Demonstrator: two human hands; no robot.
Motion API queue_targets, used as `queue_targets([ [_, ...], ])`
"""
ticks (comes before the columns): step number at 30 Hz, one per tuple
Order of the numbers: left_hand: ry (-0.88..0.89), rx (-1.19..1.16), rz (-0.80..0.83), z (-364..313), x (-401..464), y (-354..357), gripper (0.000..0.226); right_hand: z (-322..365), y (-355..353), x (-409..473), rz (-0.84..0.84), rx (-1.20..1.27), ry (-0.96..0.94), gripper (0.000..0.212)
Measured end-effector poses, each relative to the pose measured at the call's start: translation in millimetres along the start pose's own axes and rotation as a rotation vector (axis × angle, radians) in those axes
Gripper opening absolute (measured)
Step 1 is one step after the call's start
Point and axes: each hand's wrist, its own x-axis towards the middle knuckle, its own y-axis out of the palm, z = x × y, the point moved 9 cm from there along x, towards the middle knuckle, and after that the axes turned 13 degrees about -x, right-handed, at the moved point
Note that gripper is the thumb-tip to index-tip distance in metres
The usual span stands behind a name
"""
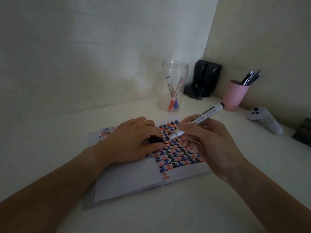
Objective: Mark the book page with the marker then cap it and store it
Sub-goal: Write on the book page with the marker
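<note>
An open book (pixel 127 180) lies on the white desk, its right page covered in rows of black, blue and red marks. My right hand (pixel 210 145) grips a white marker (pixel 205 115) with its uncapped tip pointing down-left just above the marked page. My left hand (pixel 133 140) rests on the left page and pinches the black marker cap (pixel 155 139) between its fingers, close to the marker's tip. A gold ring sits on one finger of my left hand.
A clear plastic jar (pixel 173 84) behind the book holds a red and a blue marker. A pink cup (pixel 234 96) with pens stands at the right, black speakers (pixel 206 78) in the corner, and a white controller (pixel 265 120) lies at the far right.
</note>
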Motion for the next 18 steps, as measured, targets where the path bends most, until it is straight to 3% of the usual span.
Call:
queue_targets([
  [6,-0.030,-0.077,0.035,4,-1,5,0.038,-19,-4,-36,-0.003,-0.125,0.059,0.003],
  [11,-0.046,-0.142,0.029,7,0,4,0.038,-26,-6,-48,-0.084,-0.265,0.001,0.011],
  [18,-0.054,-0.141,0.037,7,-1,5,0.038,-24,-1,-50,-0.036,-0.393,-0.027,0.013],
])
